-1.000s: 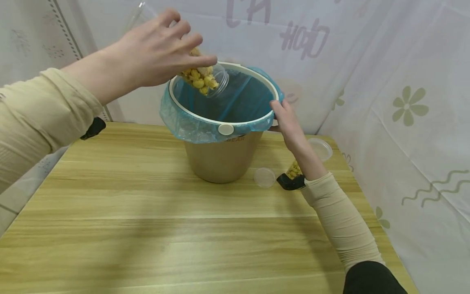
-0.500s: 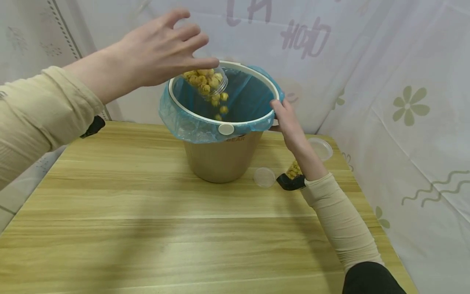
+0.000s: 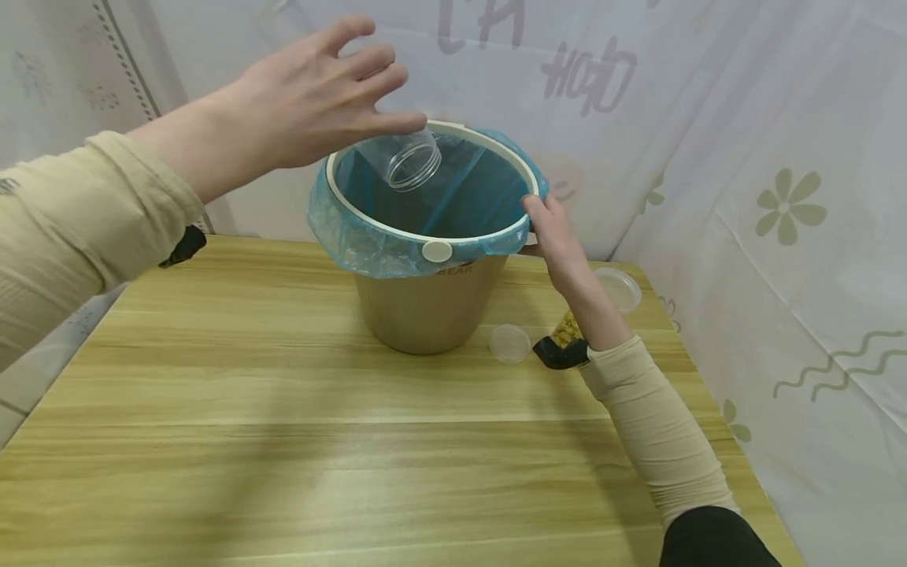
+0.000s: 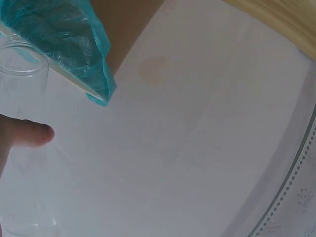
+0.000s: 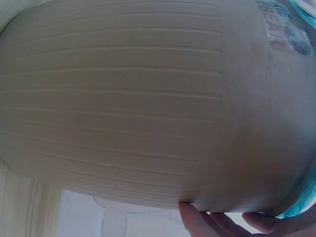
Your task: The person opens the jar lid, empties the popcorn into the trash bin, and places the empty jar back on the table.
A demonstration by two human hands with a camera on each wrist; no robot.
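My left hand (image 3: pixel 312 102) grips a clear plastic jar (image 3: pixel 404 161), tipped mouth-down over the trash can. No popcorn shows inside the jar now; in the left wrist view the jar (image 4: pixel 24 182) is see-through, with the thumb across its side. The brown trash can (image 3: pixel 425 311) stands on the table, with a blue bag (image 3: pixel 368 252) folded over its cream rim ring. My right hand (image 3: pixel 560 240) holds the can's right rim, thumb on top; in the right wrist view its fingers (image 5: pixel 192 219) lie against the can's side. The can's bottom inside is hidden.
Right of the can, a round clear lid (image 3: pixel 510 342) lies on the wooden table (image 3: pixel 319 472). A jar of popcorn (image 3: pixel 565 327) lies partly hidden behind the right wrist, with another clear lid (image 3: pixel 620 289) beyond. A printed cloth (image 3: pixel 779 118) hangs around the table.
The popcorn has tumbled out of the jar into the lined can, leaving the jar see-through. The left hand has tilted slightly and shifted a little right; the right hand stays on the rim.
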